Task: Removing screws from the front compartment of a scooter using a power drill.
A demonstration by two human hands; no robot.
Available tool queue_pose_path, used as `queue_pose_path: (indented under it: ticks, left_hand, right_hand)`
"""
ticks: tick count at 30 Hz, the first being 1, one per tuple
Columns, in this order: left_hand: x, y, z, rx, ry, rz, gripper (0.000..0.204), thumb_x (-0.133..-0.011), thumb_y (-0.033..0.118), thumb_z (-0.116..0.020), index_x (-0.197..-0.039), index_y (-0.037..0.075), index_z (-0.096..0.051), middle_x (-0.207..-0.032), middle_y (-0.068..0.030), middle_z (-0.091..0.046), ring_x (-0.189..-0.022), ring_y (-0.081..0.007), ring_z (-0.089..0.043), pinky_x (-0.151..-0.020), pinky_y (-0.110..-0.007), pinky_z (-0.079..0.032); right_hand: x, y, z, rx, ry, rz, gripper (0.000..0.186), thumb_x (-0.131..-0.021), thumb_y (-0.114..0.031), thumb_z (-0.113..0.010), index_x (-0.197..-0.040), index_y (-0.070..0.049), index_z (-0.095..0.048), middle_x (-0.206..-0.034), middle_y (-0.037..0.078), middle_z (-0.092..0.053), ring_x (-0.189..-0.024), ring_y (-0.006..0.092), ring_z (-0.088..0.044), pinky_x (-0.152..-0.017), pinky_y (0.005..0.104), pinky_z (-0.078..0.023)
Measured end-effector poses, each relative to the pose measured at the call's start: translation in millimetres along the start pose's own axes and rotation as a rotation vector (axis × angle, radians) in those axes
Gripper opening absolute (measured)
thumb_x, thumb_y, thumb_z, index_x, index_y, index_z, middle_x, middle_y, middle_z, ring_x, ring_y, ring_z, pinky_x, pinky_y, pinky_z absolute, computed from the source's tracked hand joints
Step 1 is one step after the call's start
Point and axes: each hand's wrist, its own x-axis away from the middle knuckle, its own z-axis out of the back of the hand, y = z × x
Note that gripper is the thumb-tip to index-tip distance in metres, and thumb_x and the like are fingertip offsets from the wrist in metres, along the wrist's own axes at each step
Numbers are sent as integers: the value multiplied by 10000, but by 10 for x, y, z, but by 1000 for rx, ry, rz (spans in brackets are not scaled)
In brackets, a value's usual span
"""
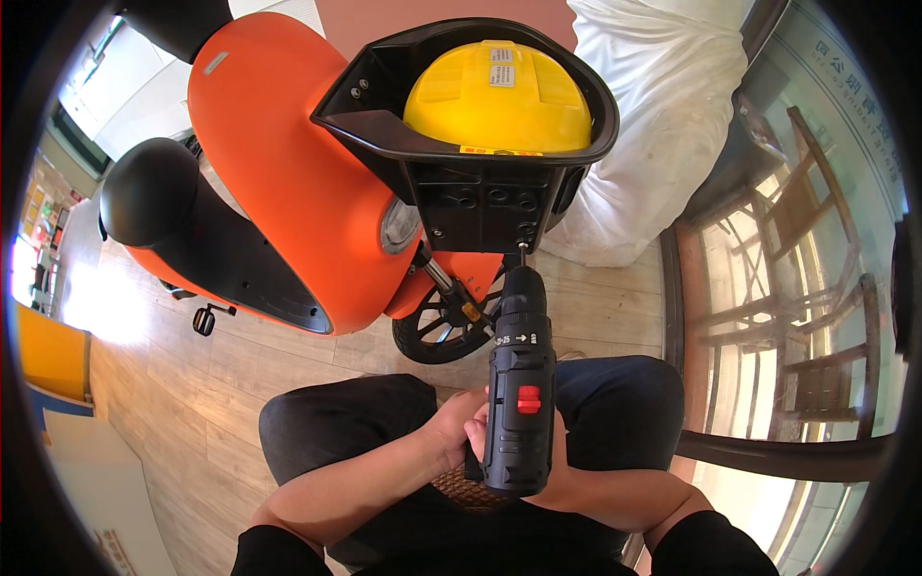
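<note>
A black cordless drill (519, 413) with a red switch on top points away from me. Its bit meets a screw (523, 242) at the lower right of the black basket (471, 197) on the orange scooter (274, 163). My right hand (559, 451) is closed on the drill's handle, mostly hidden under the tool body. Pressed against the handle's left side is my left hand (456, 422), its fingers curled and partly hidden. A yellow helmet (495, 96) lies in the basket.
Below the basket is the scooter's black spoked front wheel (432, 331); its black seat (154, 192) is at the left. A white fabric cover (653, 144) stands behind the basket's right side. At right, a glass panel (797, 240) shows wooden chairs. The floor (192, 403) is wood-look planks.
</note>
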Motion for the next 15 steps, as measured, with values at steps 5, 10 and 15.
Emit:
queue_pose_path:
  ticks: [5,10,15]
  left_hand:
    - [-9,-9,32,2,-77,-26,350,-1072,314,-511,-1086,10,-684,-1021,-96,-726,-877,-177,-704,-764,-341,-567]
    - [-76,-35,46,61,-23,15,344,-1071,305,-509,-1086,10,-683,-1020,-94,-728,-876,-180,-707,-765,-342,-569]
    - [-127,-79,34,-100,70,-1,338,-1071,294,-502,-1087,9,-682,-1018,-94,-731,-875,-185,-712,-771,-342,-573]
  right_hand:
    - [-32,-68,5,8,-17,5,294,-859,-39,-790,-1104,-4,-632,-825,22,-674,-707,132,-643,-660,283,-518]
    - [-28,-34,6,53,10,-32,182,-857,-43,-784,-985,-29,-655,-782,26,-666,-666,141,-630,-633,289,-513]
    - [-27,-45,2,18,-6,-19,129,-850,-39,-781,-889,-44,-658,-746,27,-655,-646,147,-623,-618,295,-509]
